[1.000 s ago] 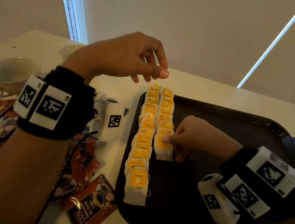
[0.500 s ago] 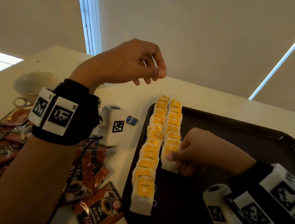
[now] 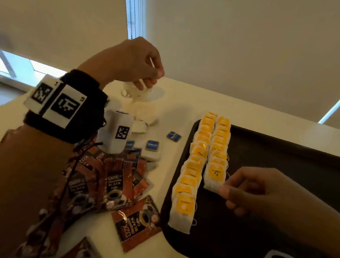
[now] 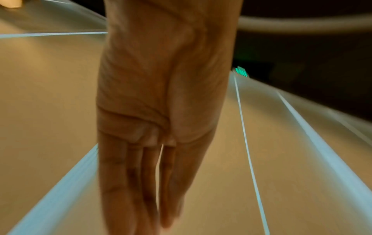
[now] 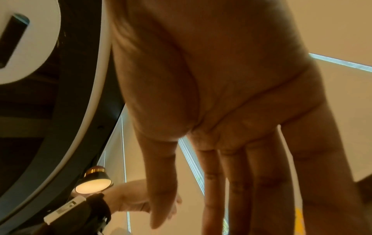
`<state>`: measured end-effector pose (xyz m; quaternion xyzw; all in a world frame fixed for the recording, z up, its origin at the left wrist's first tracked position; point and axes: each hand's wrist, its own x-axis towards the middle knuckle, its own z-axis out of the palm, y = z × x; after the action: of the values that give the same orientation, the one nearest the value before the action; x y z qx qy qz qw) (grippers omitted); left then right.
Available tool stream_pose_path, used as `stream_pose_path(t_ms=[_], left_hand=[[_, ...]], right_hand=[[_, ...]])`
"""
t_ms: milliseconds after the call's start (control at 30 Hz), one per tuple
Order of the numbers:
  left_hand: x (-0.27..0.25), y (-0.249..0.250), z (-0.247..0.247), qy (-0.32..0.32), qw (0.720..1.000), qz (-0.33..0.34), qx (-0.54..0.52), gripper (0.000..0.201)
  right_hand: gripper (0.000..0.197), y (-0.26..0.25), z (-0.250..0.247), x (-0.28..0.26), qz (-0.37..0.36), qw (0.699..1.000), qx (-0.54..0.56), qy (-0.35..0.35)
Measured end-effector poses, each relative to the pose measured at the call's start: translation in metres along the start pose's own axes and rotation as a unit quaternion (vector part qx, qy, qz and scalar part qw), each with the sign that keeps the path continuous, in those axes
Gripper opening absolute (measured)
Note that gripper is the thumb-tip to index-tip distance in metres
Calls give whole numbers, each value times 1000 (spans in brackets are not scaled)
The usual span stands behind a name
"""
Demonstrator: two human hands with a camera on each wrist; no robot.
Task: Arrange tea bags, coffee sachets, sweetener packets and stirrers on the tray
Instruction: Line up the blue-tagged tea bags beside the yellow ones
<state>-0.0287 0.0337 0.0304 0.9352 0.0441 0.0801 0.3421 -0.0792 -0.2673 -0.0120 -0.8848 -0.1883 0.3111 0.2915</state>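
A dark tray (image 3: pixel 262 215) carries two rows of white tea bags with yellow tags, a longer left row (image 3: pixel 190 178) and a shorter right row (image 3: pixel 219 146). My right hand (image 3: pixel 225 189) pinches the near corner of the nearest tea bag (image 3: pixel 215 175) in the right row, which lies on the tray. My left hand (image 3: pixel 149 75) hovers to the left beyond the tray, over loose white tea bags (image 3: pixel 144 113), fingers loosely curled, nothing clearly in them. In the left wrist view the left hand's fingers (image 4: pixel 128 182) look empty and blurred. The right wrist view shows a yellow tag (image 5: pixel 300 222) by my fingertips.
Brown coffee sachets (image 3: pixel 113 185) lie heaped on the white table left of the tray, one (image 3: pixel 137 220) close to its rim. Small blue-labelled sweetener packets (image 3: pixel 152 146) sit behind them. A white cup and saucer (image 3: pixel 157 94) stand under my left hand.
My left hand has moved left and back, from above the far end of the rows to over the loose tea bags. The right hand stays at the near bag of the right row.
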Motion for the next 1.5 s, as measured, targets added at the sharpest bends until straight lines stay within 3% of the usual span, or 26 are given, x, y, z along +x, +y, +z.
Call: stream_pose_path(t_ms=[133, 267, 400, 567, 767, 900, 1000, 1033, 1100, 1200, 1300, 1400, 1500], left_hand=[[-3, -37, -4, -98, 974, -91, 182, 11], [-7, -66, 5, -207, 916, -140, 313, 42], [-1, -77, 17, -209, 915, -148, 313, 57], [6, -66, 33, -243, 905, -166, 307, 66], [15, -56, 39, -264, 892, -145, 337, 51], [20, -63, 33, -266, 914, -142, 272, 37], [22, -68, 21, -243, 938, -133, 210, 15], [22, -68, 16, -237, 943, -127, 195, 14], [20, -63, 5, -214, 955, -109, 174, 12], [16, -45, -9, -152, 975, -68, 144, 11], [10, -17, -10, -113, 991, -27, 59, 10], [1, 19, 2, -151, 988, 0, -15, 9], [-8, 52, 18, -213, 973, 27, -90, 6]], right_hand=[[47, 7, 6, -12, -9, 1000, 7, -28], [50, 5, 1, -15, -13, 1000, 8, -25], [51, 5, 1, -14, -16, 999, 18, -25], [103, 8, -1, -14, -26, 999, 12, -37], [105, 14, -7, -13, -29, 999, 16, -41], [94, 15, -9, -10, -40, 998, 12, -35], [52, 12, -10, -8, -49, 998, 23, -32], [46, 12, -12, -6, -51, 998, 23, -29], [45, 10, -16, -4, -62, 998, 25, -19], [60, 3, -21, 0, -107, 994, 28, 12], [51, -10, -22, 5, -162, 980, 37, 109], [34, -26, -19, 18, -203, 959, 27, 196], [50, -35, -14, 30, -263, 937, 24, 229]])
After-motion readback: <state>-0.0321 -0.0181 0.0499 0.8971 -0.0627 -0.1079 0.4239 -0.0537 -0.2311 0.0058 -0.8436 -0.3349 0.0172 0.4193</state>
